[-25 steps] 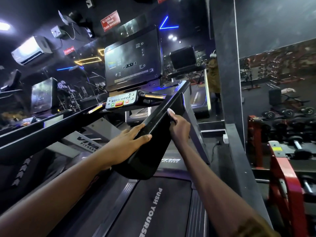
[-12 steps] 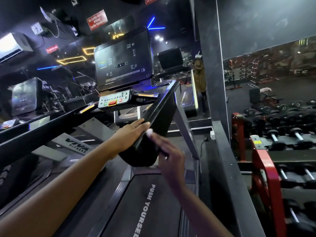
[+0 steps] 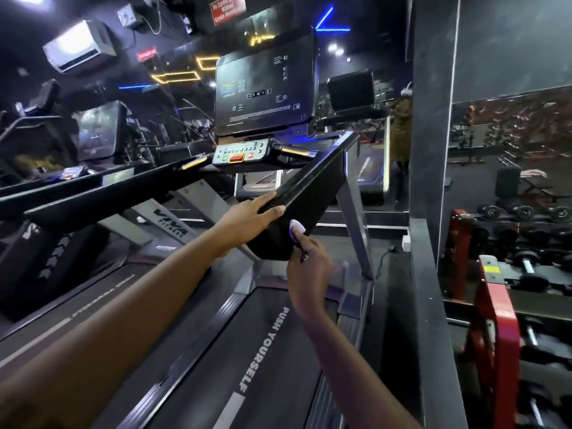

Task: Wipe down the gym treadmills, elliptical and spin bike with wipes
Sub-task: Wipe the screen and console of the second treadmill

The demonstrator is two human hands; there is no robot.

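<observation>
Left hand [image 3: 247, 216] lies flat on top of the treadmill handrail [image 3: 312, 187], its grip released; right hand [image 3: 309, 264] pinches a small white wipe [image 3: 296, 226] (thin, limp, probably damp) against the rail's side near its end. Rigid, slick rail: best hold the wipe bunched

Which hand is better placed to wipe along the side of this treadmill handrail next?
Right. The right hand presses the wipe against the handrail side near its end; the left hand lies flat on top, holding nothing.
</observation>
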